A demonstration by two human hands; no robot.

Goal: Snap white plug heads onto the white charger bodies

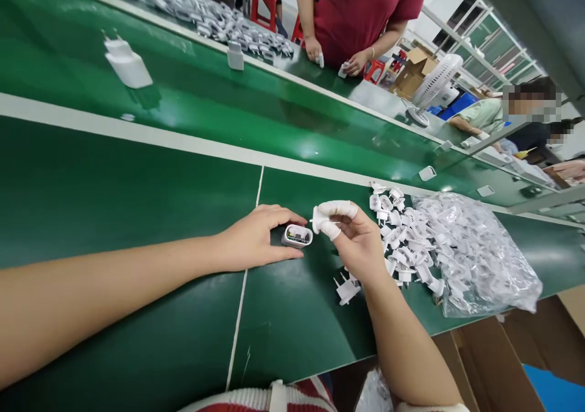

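Observation:
My left hand (253, 240) rests on the green bench with thumb and fingers around a white charger housing (297, 245). The housing's open end faces up and towards the right, and circuit parts show inside it. Just to its right, my right hand (363, 241) pinches a small white plug cap (315, 219) between thumb and finger, both covered by white finger cots. The cap is apart from the housing. Beside my right wrist lies a loose plug cap with pins (347, 289), and a pile of similar caps (404, 244) spreads behind the hand.
A clear plastic bag (489, 256) full of caps lies at the right. Beyond a pale rail, a green conveyor belt (192, 104) carries an assembled charger (127, 64) and several white housings. Across it, a person in red (365, 10) handles white parts; cardboard boxes (493, 363) stand below the bench.

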